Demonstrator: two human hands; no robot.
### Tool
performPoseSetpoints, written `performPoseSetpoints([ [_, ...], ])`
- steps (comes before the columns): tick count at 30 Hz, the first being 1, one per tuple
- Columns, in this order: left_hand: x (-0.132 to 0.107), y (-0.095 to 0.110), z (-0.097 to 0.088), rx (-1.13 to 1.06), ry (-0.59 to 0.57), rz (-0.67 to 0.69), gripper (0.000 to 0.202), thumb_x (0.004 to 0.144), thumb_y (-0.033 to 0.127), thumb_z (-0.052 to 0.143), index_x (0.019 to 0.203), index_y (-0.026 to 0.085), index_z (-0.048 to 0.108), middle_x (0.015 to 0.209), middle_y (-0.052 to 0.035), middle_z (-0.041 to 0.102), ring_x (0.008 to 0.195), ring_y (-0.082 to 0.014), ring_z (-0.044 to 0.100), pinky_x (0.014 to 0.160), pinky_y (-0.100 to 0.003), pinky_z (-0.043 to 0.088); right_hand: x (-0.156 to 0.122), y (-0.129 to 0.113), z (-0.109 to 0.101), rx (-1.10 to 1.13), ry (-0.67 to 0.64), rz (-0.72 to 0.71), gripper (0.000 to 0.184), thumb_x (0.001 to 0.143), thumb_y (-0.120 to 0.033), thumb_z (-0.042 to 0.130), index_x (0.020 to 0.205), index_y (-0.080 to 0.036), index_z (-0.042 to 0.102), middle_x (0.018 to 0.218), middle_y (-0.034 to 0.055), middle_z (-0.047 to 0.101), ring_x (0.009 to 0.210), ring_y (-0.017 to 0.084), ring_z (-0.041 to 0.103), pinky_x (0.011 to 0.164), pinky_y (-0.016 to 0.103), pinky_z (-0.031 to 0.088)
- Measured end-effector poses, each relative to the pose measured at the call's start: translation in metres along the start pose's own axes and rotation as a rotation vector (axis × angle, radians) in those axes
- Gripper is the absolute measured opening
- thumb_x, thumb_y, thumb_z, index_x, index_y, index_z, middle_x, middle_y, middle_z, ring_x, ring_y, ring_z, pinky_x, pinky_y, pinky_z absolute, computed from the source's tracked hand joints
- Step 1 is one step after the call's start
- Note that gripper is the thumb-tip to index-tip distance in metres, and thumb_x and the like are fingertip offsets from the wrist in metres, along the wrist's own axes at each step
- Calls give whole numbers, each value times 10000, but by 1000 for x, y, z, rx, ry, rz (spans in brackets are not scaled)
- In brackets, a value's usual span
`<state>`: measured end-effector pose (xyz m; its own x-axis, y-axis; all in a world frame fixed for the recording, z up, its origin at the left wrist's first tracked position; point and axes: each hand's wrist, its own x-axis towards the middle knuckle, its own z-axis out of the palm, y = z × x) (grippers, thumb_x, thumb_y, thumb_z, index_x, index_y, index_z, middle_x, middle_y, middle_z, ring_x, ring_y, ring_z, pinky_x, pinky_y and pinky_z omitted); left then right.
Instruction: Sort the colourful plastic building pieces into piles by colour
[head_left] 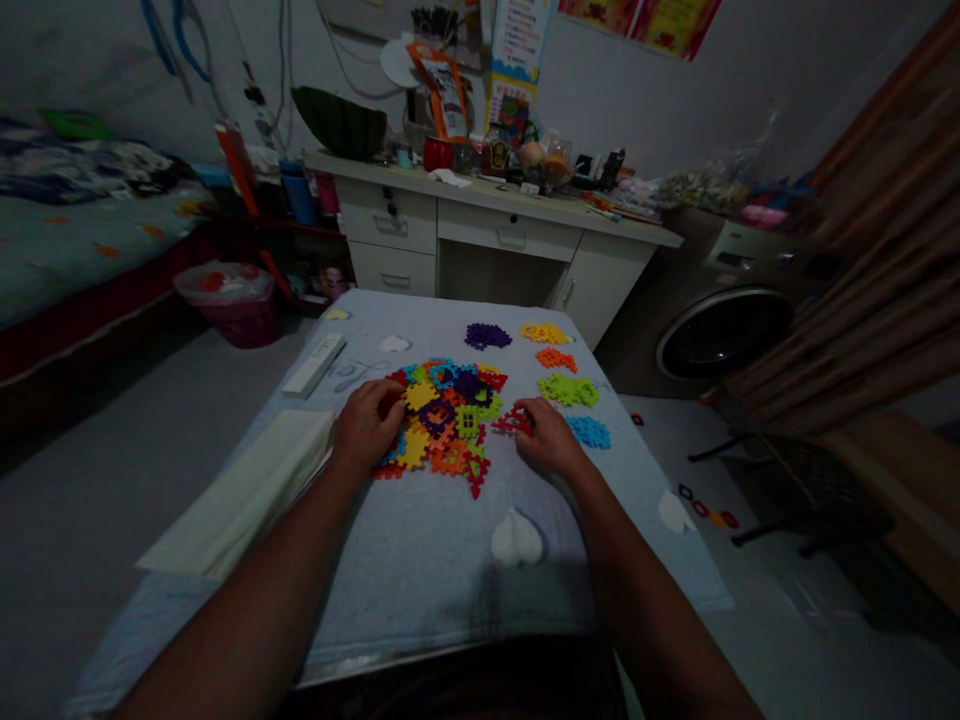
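A heap of colourful interlocking plastic building pieces (450, 425) lies in the middle of the cloth-covered table (450, 570). My left hand (367, 425) rests against the heap's left edge, thumb and fingers apart, beside a yellow square piece (420, 397). Just right of the heap, my right hand (551, 437) pinches a red triangular piece (513, 421). Sorted piles stand farther right and back: purple (487, 336), yellow (545, 334), orange (556, 359), green (568, 390) and blue (589, 432). The blue pile is closest to my right hand.
A long white box (315, 365) and a pale folded sheet or bag (247, 495) lie along the table's left side. Behind stands a white desk (510, 230) loaded with items. A washing machine (720, 300) and a chair (825, 490) are to the right, a pink bin (236, 310) left.
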<state>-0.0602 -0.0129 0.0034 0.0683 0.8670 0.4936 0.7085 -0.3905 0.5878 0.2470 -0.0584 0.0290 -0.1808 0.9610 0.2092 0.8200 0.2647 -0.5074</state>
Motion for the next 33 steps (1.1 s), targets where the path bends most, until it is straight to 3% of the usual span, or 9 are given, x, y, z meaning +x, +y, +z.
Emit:
performPoseSetpoints([
  [6,-1,-2,2,15,7,-6,219,852,335,512,982,218,644,1056,-75,657,1024,-247,614,957,-395,474,-43,34,-55,-60,-125,94,465,712,-76,574,1162,-179,627,1025,71,628,905,188,570,874,329,444],
  [10,-2,-1,2,36,18,13,224,855,333,515,987,211,649,1064,-77,660,1020,-247,615,955,-395,474,-75,53,-73,-61,-148,162,413,716,-91,555,1105,-187,653,1016,70,643,897,199,587,852,329,456],
  [17,-3,4,-2,35,32,46,229,859,338,512,995,214,648,1074,-78,661,1040,-258,615,967,-399,469,-99,62,-63,-92,-135,187,384,708,-71,543,1064,-165,653,1002,75,622,939,205,562,888,334,440],
  [28,-10,6,-5,44,81,14,202,852,336,529,985,238,646,1078,-59,663,1058,-254,612,974,-397,468,-96,68,-63,-165,-143,164,360,704,-12,509,989,-175,660,973,68,613,925,195,538,884,321,403],
  [33,-11,10,-7,47,115,34,197,845,295,531,988,231,652,1093,-62,664,1079,-256,599,1007,-409,444,-97,62,-66,-230,-132,179,345,739,-66,551,1054,-165,652,995,92,597,949,227,539,902,353,410],
])
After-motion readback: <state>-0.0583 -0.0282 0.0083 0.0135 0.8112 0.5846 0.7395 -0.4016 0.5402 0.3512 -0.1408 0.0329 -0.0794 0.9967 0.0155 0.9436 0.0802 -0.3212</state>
